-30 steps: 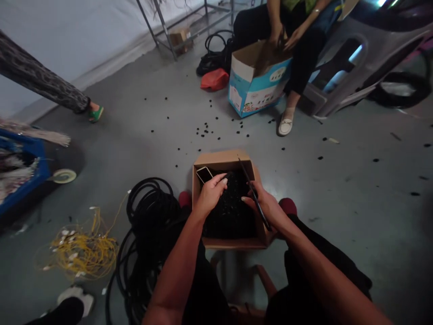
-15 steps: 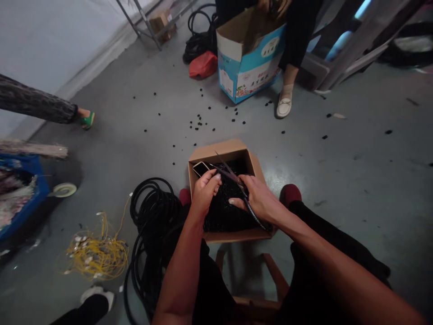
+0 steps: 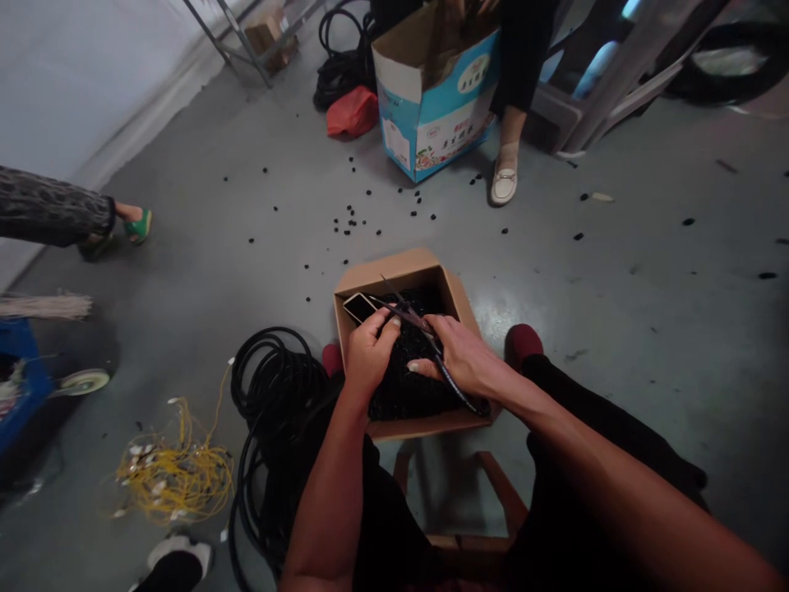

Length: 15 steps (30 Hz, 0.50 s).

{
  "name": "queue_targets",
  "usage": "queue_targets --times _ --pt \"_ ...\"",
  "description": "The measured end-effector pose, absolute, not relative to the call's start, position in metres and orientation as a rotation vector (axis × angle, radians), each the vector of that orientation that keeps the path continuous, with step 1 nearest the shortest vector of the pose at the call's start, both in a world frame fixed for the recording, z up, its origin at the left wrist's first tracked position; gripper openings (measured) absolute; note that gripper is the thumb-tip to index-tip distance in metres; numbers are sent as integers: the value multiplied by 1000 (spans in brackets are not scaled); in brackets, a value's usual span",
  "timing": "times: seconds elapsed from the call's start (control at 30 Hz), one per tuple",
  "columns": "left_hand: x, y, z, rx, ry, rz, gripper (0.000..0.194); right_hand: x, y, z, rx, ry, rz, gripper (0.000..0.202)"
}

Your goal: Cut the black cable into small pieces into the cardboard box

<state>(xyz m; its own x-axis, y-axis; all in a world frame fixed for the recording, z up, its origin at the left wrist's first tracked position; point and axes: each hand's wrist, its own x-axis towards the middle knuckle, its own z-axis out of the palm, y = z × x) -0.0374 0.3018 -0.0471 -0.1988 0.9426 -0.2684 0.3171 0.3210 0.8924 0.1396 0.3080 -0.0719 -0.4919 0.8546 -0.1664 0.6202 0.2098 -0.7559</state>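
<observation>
An open cardboard box [image 3: 394, 267] sits between my feet, with a mass of black pieces [image 3: 407, 390] inside. Over it, my right hand [image 3: 459, 353] grips dark scissors [image 3: 412, 315] whose blades are parted and point up and left. My left hand [image 3: 371, 349] is pinched near the blades, on something too small and dark to make out. A black phone-like object with a pale edge [image 3: 359, 307] lies in the box's upper left corner, just beyond my left fingers.
Coiled black hose [image 3: 271, 374] and tangled yellow wires [image 3: 176, 477] lie at the left. Small black bits [image 3: 350, 222] are scattered on the floor ahead. A blue and white carton [image 3: 437, 131] stands at a seated person's leg. Another person's green shoe [image 3: 140, 226] is far left.
The view has shifted slightly, moving the surroundings left. The scissor blades look closer together. Both hands stay over the box in nearly the same pose. The blue container at the left has moved outward.
</observation>
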Motion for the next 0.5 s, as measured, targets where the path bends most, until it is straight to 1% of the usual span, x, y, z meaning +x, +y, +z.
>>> queue_targets --times 0.2,0.5 --pt "-29 304 -51 1492 1710 843 33 142 304 -71 -1417 -2140 1238 65" --pt "-31 309 -61 1594 1724 760 33 142 307 -69 -1438 -2118 1329 62"
